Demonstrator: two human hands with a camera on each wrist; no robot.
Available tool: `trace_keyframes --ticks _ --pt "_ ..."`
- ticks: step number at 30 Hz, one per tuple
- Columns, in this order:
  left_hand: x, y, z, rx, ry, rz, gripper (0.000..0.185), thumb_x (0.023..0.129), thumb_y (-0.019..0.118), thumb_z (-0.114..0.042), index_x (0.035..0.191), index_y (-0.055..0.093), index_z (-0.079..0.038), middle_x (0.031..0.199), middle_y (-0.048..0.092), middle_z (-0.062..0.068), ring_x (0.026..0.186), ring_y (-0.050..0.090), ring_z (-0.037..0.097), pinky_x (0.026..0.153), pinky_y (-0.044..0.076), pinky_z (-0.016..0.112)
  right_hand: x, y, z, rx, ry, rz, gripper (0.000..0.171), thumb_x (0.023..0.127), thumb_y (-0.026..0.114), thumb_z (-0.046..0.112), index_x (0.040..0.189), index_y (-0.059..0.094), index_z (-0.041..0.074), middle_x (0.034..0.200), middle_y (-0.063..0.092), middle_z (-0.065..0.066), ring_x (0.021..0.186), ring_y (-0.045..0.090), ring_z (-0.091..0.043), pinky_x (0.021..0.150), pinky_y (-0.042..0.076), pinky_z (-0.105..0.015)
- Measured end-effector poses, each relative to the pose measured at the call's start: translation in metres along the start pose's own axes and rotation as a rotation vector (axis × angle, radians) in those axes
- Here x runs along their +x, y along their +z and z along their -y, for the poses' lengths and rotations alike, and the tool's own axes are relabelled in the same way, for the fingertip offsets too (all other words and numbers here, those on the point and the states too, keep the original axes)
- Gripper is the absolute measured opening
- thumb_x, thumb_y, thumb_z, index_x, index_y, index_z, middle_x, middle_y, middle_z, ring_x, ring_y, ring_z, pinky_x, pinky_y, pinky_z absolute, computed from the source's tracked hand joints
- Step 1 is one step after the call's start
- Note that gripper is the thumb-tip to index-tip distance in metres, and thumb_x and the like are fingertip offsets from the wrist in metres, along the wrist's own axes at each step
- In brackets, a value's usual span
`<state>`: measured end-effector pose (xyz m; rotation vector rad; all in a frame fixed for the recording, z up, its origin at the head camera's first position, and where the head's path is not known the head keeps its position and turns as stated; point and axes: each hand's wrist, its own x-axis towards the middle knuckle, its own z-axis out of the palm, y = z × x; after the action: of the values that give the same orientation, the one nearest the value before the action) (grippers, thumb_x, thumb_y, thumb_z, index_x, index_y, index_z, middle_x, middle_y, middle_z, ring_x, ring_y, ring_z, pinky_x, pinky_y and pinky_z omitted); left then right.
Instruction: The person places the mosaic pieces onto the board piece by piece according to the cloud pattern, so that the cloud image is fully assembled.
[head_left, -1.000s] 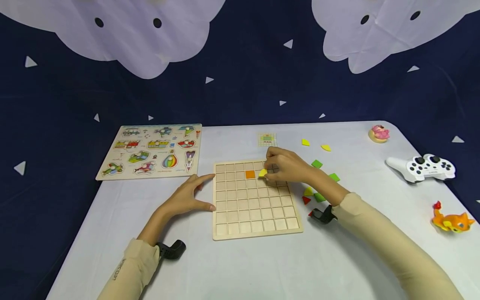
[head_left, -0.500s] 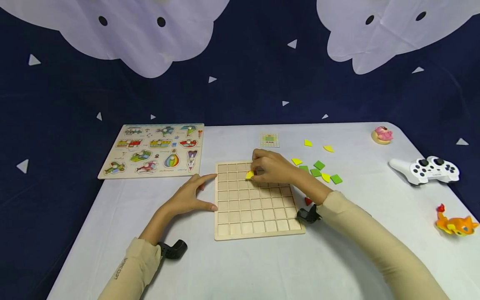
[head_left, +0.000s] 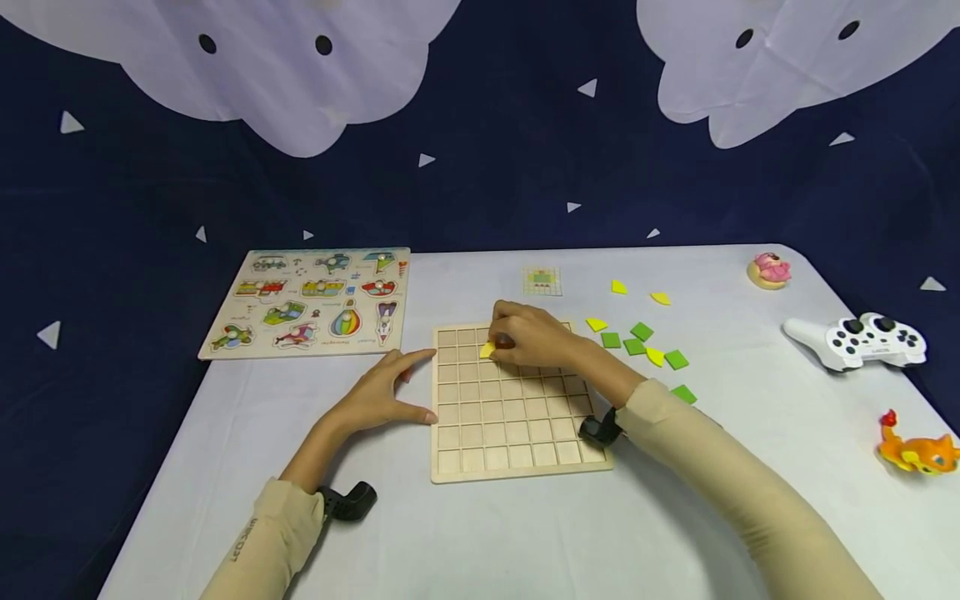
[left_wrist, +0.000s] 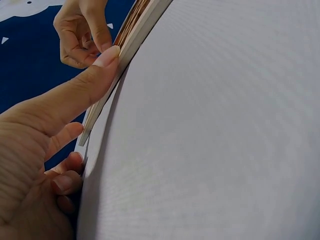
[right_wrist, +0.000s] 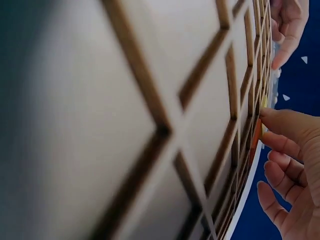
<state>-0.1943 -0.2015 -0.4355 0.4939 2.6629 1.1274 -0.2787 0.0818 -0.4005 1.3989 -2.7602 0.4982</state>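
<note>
Desk (head_left: 465, 533): a pale cloth is spread over it, and everything below is placed relative to the grid board at its middle.
Picture puzzle (head_left: 307, 302): a flat board of vehicle pictures is laid left of and behind the grid board, well apart from it.
Grid board (head_left: 517, 433): a thin wooden tray of square cells is laid flat; it is judged stiff and light, best steadied at its edges.
Left hand (head_left: 378, 400): it is rested on the desk at the grid board's left edge, with straight thumb and forefinger pressed against that edge and nothing grasped.
Right hand (head_left: 528, 337): it is held over the back rows of the grid board, with its grip closed in a pinch on the yellow tile.
Game controller (head_left: 862, 340): a white one is set far right of the grid board.
Orange toy (head_left: 917, 450): it is set far right, nearer the front than the controller.
Pink toy (head_left: 768, 270): it is set right and behind.
Pattern card (head_left: 542, 281): it is laid just behind the grid board.
Loose tiles (head_left: 641, 332): green and yellow ones are scattered just right of the grid board.
Yellow tile (head_left: 487, 351): it is held at a cell in the grid board's second row; judged thin, rigid, light and smooth, so best pinched by its edges.
</note>
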Motion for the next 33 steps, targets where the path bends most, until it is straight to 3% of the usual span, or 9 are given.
trace_keyframes --ticks 7,14,20,26,33 --pt "-0.001 0.000 -0.003 -0.001 0.003 -0.010 0.099 0.064 0.093 -0.040 0.149 0.047 -0.021 0.094 0.042 0.005 0.083 0.039 0.019 0.073 0.033 0.035 -0.001 -0.001 0.002 0.086 0.024 0.002 0.012 0.087 0.078 0.021 0.090 0.075 0.010 0.096 0.059 -0.002 0.077 0.053 -0.012 0.070 0.047 -0.026" --pt "-0.001 0.000 -0.002 0.005 0.018 -0.014 0.098 0.064 0.093 -0.041 0.149 0.047 -0.021 0.095 0.042 0.005 0.084 0.040 0.019 0.074 0.034 0.035 0.000 -0.005 0.006 0.044 0.019 0.029 0.010 0.086 0.078 0.021 0.089 0.075 0.012 0.094 0.058 -0.003 0.078 0.050 -0.013 0.071 0.044 -0.029" --pt "0.000 0.001 0.000 0.001 0.020 -0.015 0.098 0.065 0.093 -0.040 0.149 0.047 -0.021 0.095 0.042 0.005 0.083 0.040 0.019 0.074 0.033 0.035 0.000 -0.006 0.008 -0.015 0.013 0.051 0.013 0.088 0.077 0.023 0.098 0.076 0.014 0.101 0.060 -0.005 0.082 0.051 -0.016 0.074 0.045 -0.032" --pt "0.002 0.002 0.000 0.001 0.012 -0.005 0.098 0.065 0.092 -0.041 0.149 0.047 -0.022 0.095 0.042 0.005 0.083 0.040 0.019 0.074 0.033 0.036 -0.010 -0.012 0.002 0.026 0.024 0.003 0.022 0.090 0.074 0.021 0.109 0.076 0.010 0.103 0.060 -0.009 0.084 0.057 -0.020 0.075 0.047 -0.032" --pt "0.001 0.001 0.000 0.001 0.006 -0.004 0.098 0.065 0.092 -0.041 0.149 0.046 -0.022 0.094 0.041 0.005 0.080 0.038 0.019 0.070 0.031 0.035 -0.036 -0.030 -0.020 0.086 0.097 -0.084 0.020 0.089 0.072 0.012 0.108 0.076 0.006 0.100 0.062 -0.010 0.089 0.058 -0.026 0.076 0.048 -0.037"
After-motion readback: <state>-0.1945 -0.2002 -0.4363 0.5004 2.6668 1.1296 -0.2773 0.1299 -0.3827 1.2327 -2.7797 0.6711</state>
